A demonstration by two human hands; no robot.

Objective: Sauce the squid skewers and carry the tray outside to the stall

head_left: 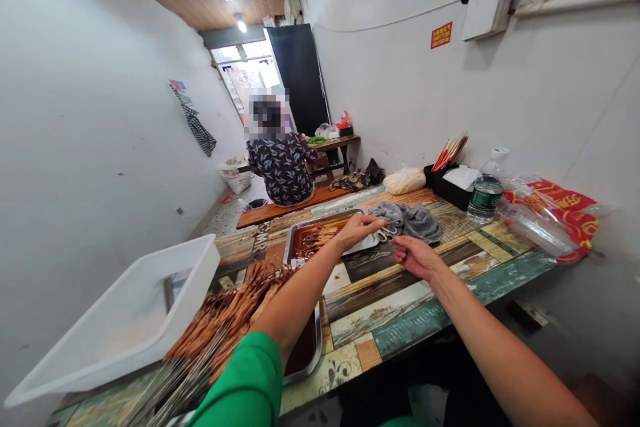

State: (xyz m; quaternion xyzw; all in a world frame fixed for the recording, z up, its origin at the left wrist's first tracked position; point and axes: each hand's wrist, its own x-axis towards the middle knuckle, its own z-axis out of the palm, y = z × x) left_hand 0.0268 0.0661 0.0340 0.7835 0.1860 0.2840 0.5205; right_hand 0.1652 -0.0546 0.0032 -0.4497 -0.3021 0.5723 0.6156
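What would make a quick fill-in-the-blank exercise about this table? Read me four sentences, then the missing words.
1. Of the left hand and the right hand, the one nearer the water bottle is the ___ hand.
2. The crumpled cloth by the hands is coloured ___.
3. The sleeve on the left arm is ___.
4. The big plastic bin beside the loaded skewers is ___.

Missing words: right; grey; green; white.
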